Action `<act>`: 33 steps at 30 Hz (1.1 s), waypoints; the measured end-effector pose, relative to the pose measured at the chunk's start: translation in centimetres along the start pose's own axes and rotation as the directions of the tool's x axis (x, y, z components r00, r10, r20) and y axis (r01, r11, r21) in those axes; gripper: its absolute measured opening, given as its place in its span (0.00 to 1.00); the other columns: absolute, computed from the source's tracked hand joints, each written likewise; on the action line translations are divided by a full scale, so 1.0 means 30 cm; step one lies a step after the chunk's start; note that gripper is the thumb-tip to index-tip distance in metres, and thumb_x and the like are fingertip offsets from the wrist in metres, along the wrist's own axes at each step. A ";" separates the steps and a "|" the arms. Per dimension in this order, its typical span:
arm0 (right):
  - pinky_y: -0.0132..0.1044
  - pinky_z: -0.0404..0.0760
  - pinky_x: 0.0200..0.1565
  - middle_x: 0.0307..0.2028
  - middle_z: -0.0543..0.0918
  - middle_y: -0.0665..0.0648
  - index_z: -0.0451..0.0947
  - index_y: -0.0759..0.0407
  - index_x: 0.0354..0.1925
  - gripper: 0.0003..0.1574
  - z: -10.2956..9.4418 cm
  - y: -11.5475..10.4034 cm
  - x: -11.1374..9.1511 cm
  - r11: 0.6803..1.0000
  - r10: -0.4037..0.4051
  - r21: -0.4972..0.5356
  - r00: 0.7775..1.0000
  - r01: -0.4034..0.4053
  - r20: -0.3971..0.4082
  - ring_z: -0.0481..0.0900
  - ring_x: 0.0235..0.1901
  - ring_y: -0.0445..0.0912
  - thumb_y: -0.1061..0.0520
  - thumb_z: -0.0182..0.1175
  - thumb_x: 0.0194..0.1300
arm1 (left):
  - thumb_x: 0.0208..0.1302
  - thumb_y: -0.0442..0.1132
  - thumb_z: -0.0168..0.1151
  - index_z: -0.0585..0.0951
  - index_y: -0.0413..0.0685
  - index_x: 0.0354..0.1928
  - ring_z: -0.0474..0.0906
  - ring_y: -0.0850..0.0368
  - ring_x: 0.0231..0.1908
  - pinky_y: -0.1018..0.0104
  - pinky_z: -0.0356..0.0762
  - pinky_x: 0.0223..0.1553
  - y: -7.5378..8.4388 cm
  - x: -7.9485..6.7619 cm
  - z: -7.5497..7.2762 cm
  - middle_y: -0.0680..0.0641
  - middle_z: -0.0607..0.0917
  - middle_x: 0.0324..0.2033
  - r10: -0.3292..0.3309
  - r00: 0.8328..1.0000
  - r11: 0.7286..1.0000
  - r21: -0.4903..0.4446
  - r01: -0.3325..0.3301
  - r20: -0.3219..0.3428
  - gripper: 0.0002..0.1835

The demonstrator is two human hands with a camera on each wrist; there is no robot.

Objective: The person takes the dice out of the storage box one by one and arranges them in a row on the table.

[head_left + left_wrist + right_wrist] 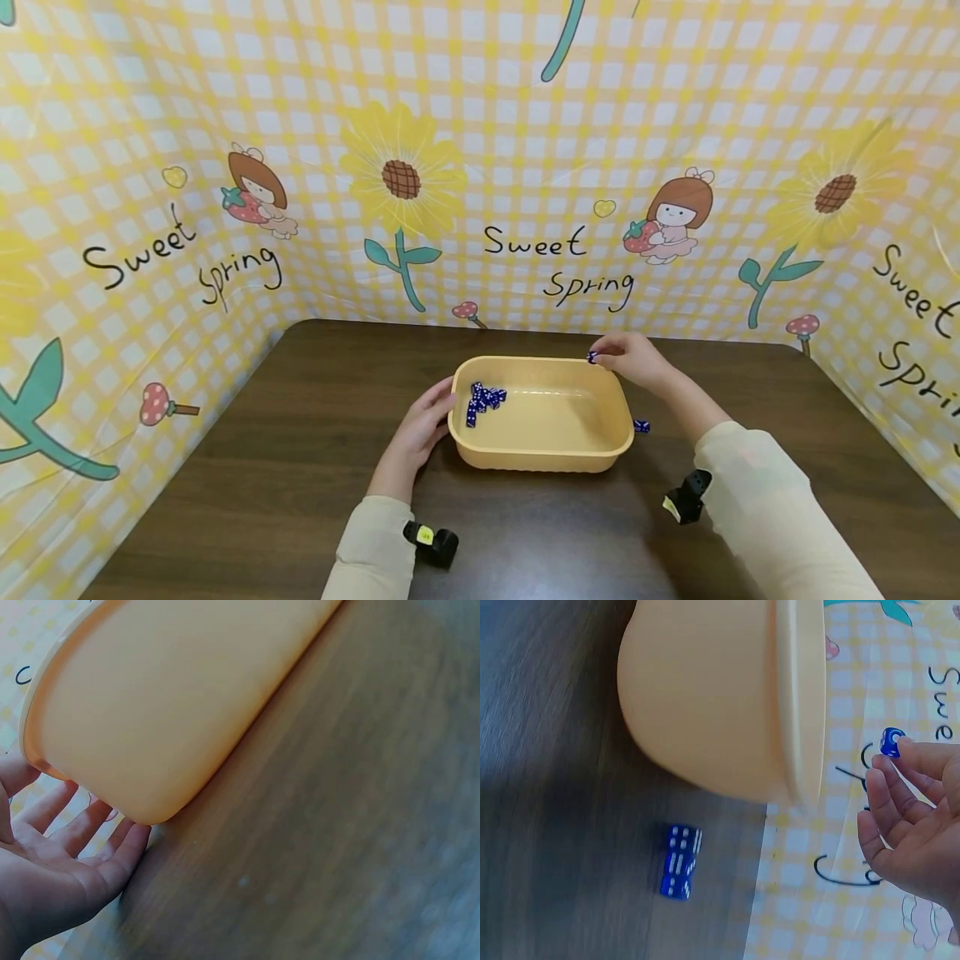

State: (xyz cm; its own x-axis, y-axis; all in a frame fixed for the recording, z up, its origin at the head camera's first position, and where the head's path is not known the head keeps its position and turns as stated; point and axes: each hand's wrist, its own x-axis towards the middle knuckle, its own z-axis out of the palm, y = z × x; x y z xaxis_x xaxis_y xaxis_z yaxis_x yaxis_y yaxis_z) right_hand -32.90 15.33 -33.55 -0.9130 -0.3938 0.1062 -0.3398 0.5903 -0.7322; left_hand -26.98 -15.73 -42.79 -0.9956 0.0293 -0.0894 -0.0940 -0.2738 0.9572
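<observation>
The tray (540, 461), long axis left-right, sat between parted hands, left hand (422, 427) resting loose fingers against its left end, right hand (636, 361) pinching a blue die (592, 357) near its far right corner, nearer the dice row (676, 862) just outside.

Wood-grain counter (277, 475) with checked cloth (510, 125) surround.
The counter surface is dark brown, its far corners rounded; a pale sheen lies on its near middle part. The cloth, yellow and white, stands behind the counter and along both sides. Printed motifs: sunflowers (401, 179) with green stems, girl figures (675, 218) each clasping a strawberry (640, 237), black "Sweet Spring" lettering (536, 242), hearts (175, 177), spotted mushrooms (155, 404).
</observation>
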 end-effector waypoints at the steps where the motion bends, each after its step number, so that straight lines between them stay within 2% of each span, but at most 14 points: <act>1: 0.44 0.73 0.37 0.34 0.78 0.61 0.74 0.70 0.40 0.12 -0.007 0.007 -0.004 1.000 0.006 0.002 1.000 -0.006 -0.005 0.74 0.35 0.53 0.62 0.54 0.58 | 0.61 0.35 0.50 0.63 0.41 0.60 0.62 0.44 0.53 0.54 0.64 0.47 0.000 0.000 0.000 0.39 0.64 0.57 0.001 1.000 1.000 0.002 -0.001 0.000 0.23; 8: 0.41 0.72 0.33 0.34 0.77 0.66 0.73 0.70 0.41 0.12 -0.057 0.058 -0.051 1.000 0.030 0.003 0.999 -0.030 -0.018 0.73 0.33 0.54 0.63 0.52 0.59 | 0.61 0.35 0.50 0.64 0.42 0.59 0.64 0.45 0.51 0.55 0.65 0.46 -0.005 0.004 0.006 0.40 0.65 0.56 -0.006 1.000 1.000 0.007 0.006 -0.008 0.23; 14: 0.42 0.72 0.31 0.31 0.78 0.60 0.73 0.69 0.40 0.12 -0.085 0.128 -0.089 0.998 0.048 -0.031 0.997 -0.050 -0.056 0.74 0.31 0.52 0.62 0.54 0.58 | 0.61 0.35 0.50 0.63 0.41 0.59 0.64 0.45 0.51 0.56 0.66 0.45 -0.008 0.005 0.008 0.40 0.65 0.56 0.002 1.000 1.000 0.007 -0.002 -0.001 0.23; 17: 0.43 0.72 0.31 0.31 0.78 0.62 0.73 0.70 0.40 0.12 -0.093 0.159 -0.108 0.997 0.056 -0.040 0.996 -0.059 -0.073 0.74 0.31 0.54 0.62 0.53 0.58 | 0.61 0.35 0.50 0.63 0.41 0.59 0.64 0.45 0.51 0.57 0.66 0.45 -0.009 0.006 0.008 0.39 0.65 0.56 0.011 1.000 1.000 0.006 -0.011 -0.002 0.23; 21: 0.43 0.73 0.31 0.33 0.77 0.66 0.73 0.72 0.40 0.12 -0.097 0.192 -0.134 0.998 0.059 -0.034 0.995 -0.062 -0.081 0.73 0.32 0.56 0.63 0.53 0.58 | 0.62 0.35 0.49 0.63 0.41 0.60 0.64 0.45 0.51 0.57 0.66 0.44 -0.008 0.005 0.008 0.40 0.65 0.56 0.009 1.000 1.000 0.004 -0.009 -0.007 0.23; 29: 0.45 0.73 0.31 0.31 0.77 0.67 0.72 0.74 0.39 0.13 -0.082 0.235 -0.171 0.998 0.066 -0.001 0.993 -0.066 -0.096 0.74 0.31 0.58 0.64 0.54 0.58 | 0.62 0.34 0.49 0.63 0.42 0.60 0.63 0.44 0.52 0.56 0.64 0.46 0.000 0.002 0.002 0.40 0.64 0.57 -0.006 1.000 1.000 0.012 0.006 -0.002 0.23; 33: 0.44 0.73 0.30 0.30 0.77 0.66 0.72 0.74 0.39 0.13 -0.071 0.251 -0.194 0.996 0.090 0.014 0.991 -0.089 -0.101 0.74 0.29 0.57 0.64 0.54 0.58 | 0.61 0.38 0.51 0.64 0.42 0.59 0.64 0.45 0.51 0.55 0.64 0.47 -0.009 0.004 -0.005 0.40 0.65 0.56 0.023 1.000 0.999 0.029 -0.024 0.015 0.24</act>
State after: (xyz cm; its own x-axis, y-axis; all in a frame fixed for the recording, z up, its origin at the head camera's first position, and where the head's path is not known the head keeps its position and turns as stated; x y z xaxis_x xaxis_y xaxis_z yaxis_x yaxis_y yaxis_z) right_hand -30.62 23.57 -38.24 -0.9579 -0.2662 0.1076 -0.2543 0.6126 -0.7484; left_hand -27.06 -15.81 -43.09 -0.9973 0.0371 -0.0631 -0.0703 -0.2467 0.9665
